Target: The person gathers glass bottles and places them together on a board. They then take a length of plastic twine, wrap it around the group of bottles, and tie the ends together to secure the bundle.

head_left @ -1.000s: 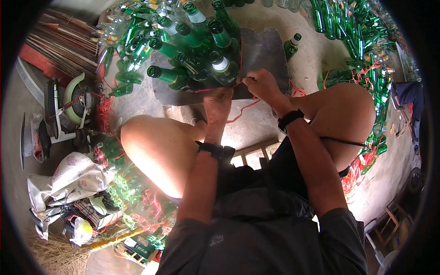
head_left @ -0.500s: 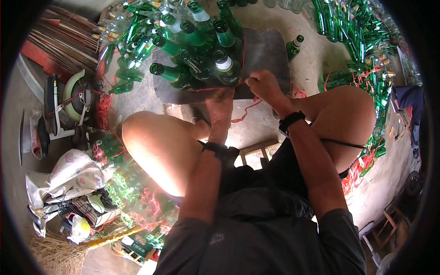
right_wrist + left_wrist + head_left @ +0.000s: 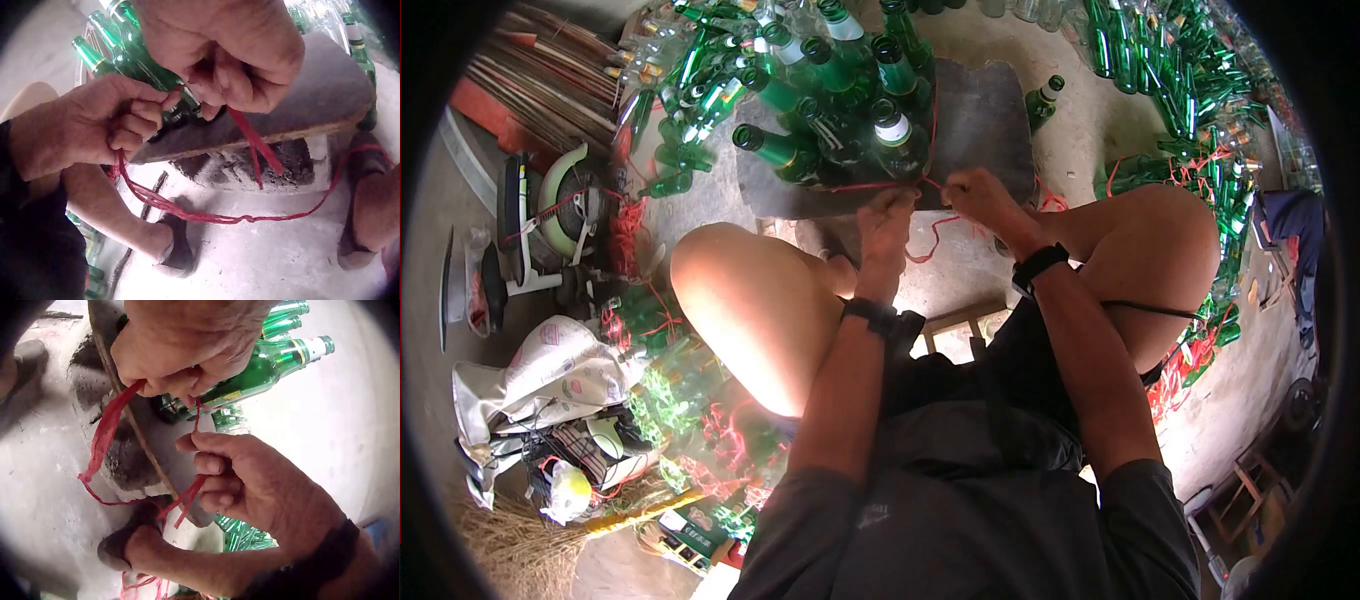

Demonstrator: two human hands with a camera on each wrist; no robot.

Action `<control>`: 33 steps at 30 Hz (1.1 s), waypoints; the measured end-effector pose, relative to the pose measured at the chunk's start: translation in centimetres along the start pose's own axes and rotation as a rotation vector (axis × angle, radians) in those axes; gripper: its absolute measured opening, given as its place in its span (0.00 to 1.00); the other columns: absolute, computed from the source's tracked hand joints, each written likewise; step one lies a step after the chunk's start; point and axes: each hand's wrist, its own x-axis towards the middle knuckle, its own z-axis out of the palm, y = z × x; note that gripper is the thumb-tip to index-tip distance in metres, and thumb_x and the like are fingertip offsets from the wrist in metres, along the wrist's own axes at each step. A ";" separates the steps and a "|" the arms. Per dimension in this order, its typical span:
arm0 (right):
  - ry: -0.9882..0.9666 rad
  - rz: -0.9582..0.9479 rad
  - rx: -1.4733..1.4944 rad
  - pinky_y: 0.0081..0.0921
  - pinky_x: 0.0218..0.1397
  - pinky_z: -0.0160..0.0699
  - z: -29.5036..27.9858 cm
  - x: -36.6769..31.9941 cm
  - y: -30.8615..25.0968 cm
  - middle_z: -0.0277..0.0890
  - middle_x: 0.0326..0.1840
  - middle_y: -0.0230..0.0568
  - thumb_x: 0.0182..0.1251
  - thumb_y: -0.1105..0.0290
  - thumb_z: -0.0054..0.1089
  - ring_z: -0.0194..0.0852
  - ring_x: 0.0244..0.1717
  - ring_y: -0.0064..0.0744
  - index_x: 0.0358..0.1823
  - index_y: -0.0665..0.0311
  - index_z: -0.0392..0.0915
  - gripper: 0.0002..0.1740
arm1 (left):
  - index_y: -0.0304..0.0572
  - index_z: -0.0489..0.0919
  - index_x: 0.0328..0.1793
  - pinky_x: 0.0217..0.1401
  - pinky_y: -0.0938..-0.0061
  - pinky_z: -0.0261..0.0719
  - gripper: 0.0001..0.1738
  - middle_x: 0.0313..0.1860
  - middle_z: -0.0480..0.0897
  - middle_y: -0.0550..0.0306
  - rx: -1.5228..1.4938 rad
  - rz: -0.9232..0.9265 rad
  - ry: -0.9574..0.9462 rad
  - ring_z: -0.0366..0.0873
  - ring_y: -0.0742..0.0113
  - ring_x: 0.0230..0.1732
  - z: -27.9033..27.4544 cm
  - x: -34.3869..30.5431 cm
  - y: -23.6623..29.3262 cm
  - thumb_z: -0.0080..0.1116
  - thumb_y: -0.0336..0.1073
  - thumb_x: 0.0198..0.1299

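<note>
Green bottles (image 3: 899, 152) stand bunched upright on a dark board (image 3: 980, 120), with red twine (image 3: 865, 187) running round their near side. My left hand (image 3: 884, 235) is at the board's near edge, its curled fingers gripping the twine. Close on its right, my right hand (image 3: 985, 205) pinches the twine between thumb and forefinger. In the left wrist view the right hand (image 3: 250, 481) also holds loose twine ends under its other fingers. The right wrist view shows the left hand (image 3: 90, 125) with a long twine loop (image 3: 206, 217) hanging from it.
A single green bottle (image 3: 1043, 103) stands right of the board. Many bottles lie at the back left and along the right (image 3: 1170, 90). At the left are a white sack (image 3: 565, 375) and a wheeled frame (image 3: 530, 250). The person's knees flank the board's near side.
My left hand has drawn back slightly from beneath the twine, its fingers now bunched beside the right hand. The right hand has shifted only a little. The bottles stand as before.
</note>
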 end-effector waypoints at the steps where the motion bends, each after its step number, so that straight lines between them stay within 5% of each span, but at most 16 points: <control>1: -0.022 0.026 -0.012 0.48 0.43 0.77 0.0 -0.2 -0.2 0.77 0.31 0.62 0.59 0.64 0.50 0.79 0.36 0.63 0.32 0.68 0.81 0.15 | 0.34 0.86 0.41 0.21 0.80 0.58 0.09 0.22 0.72 0.70 -0.001 0.000 0.001 0.60 0.82 0.20 0.0 0.3 -0.6 0.61 0.33 0.61; 3: -0.039 0.013 -0.037 0.47 0.43 0.77 -0.2 -0.6 -0.5 0.77 0.31 0.62 0.60 0.64 0.50 0.80 0.36 0.62 0.33 0.68 0.81 0.15 | 0.34 0.87 0.40 0.24 0.80 0.59 0.09 0.24 0.74 0.71 -0.019 0.122 0.007 0.61 0.82 0.22 0.6 0.3 -1.0 0.62 0.33 0.61; 8: -0.177 0.105 -0.018 0.44 0.41 0.78 -0.8 -1.1 -0.7 0.77 0.30 0.61 0.60 0.63 0.50 0.82 0.35 0.56 0.34 0.69 0.81 0.16 | 0.36 0.82 0.27 0.26 0.78 0.57 0.10 0.24 0.71 0.74 -0.038 0.059 0.046 0.60 0.82 0.24 1.8 -0.2 -1.4 0.63 0.33 0.60; 10: -0.218 -0.125 0.006 0.28 0.26 0.69 -0.6 -0.8 -0.4 0.74 0.19 0.39 0.64 0.66 0.54 0.71 0.21 0.23 0.29 0.73 0.80 0.15 | 0.37 0.79 0.24 0.26 0.77 0.56 0.13 0.23 0.70 0.74 -0.041 0.071 0.024 0.59 0.82 0.25 1.8 0.1 -1.6 0.63 0.33 0.60; 13: -0.251 0.101 0.156 0.27 0.26 0.69 -0.9 -1.5 -1.6 0.76 0.19 0.38 0.65 0.66 0.54 0.73 0.22 0.23 0.30 0.73 0.81 0.15 | 0.40 0.74 0.21 0.26 0.77 0.54 0.16 0.21 0.67 0.75 -0.037 0.067 0.024 0.57 0.83 0.26 2.0 0.3 -2.0 0.63 0.34 0.61; 16: -0.288 0.127 0.206 0.26 0.26 0.69 -0.6 -1.5 -1.4 0.77 0.20 0.37 0.66 0.65 0.56 0.74 0.23 0.21 0.31 0.72 0.81 0.15 | 0.40 0.78 0.22 0.24 0.78 0.53 0.14 0.21 0.68 0.75 -0.049 0.034 -0.012 0.57 0.84 0.23 2.1 0.1 -1.8 0.64 0.34 0.61; 18: -0.314 0.078 0.185 0.25 0.26 0.69 -0.4 -1.4 -1.0 0.77 0.21 0.37 0.66 0.65 0.56 0.74 0.24 0.21 0.31 0.71 0.81 0.15 | 0.43 0.84 0.32 0.13 0.82 0.49 0.05 0.18 0.72 0.70 -0.114 0.053 -0.038 0.57 0.83 0.13 2.3 -0.2 -1.4 0.67 0.35 0.55; 23: -0.386 -0.051 0.092 0.23 0.25 0.67 -0.4 -0.4 0.4 0.76 0.23 0.34 0.67 0.64 0.58 0.71 0.24 0.19 0.32 0.69 0.81 0.14 | 0.36 0.86 0.31 0.20 0.79 0.53 0.09 0.20 0.73 0.72 -0.076 -0.020 -0.023 0.59 0.84 0.19 2.0 -0.3 -1.2 0.64 0.33 0.61; 26: -0.298 -0.120 -0.238 0.35 0.31 0.78 -2.4 -1.1 -2.5 0.78 0.22 0.46 0.64 0.68 0.53 0.81 0.25 0.33 0.32 0.70 0.81 0.12 | 0.34 0.86 0.32 0.22 0.80 0.56 0.08 0.21 0.75 0.71 -0.080 0.052 -0.015 0.61 0.83 0.20 1.9 -0.1 -1.6 0.65 0.33 0.60; 28: -0.020 0.071 0.228 0.31 0.25 0.70 -1.9 -0.6 -1.4 0.72 0.19 0.41 0.61 0.67 0.57 0.71 0.21 0.24 0.30 0.70 0.81 0.12 | 0.33 0.87 0.33 0.24 0.80 0.58 0.08 0.21 0.75 0.71 -0.082 0.093 -0.007 0.62 0.83 0.21 2.1 -0.1 -1.7 0.65 0.32 0.60; 33: 0.048 0.072 0.300 0.27 0.22 0.64 -1.1 0.5 -1.5 0.69 0.17 0.33 0.60 0.65 0.61 0.63 0.21 0.17 0.31 0.71 0.82 0.14 | 0.32 0.86 0.32 0.27 0.79 0.61 0.09 0.23 0.76 0.70 -0.042 0.186 -0.033 0.64 0.82 0.25 1.8 0.1 -1.9 0.64 0.31 0.60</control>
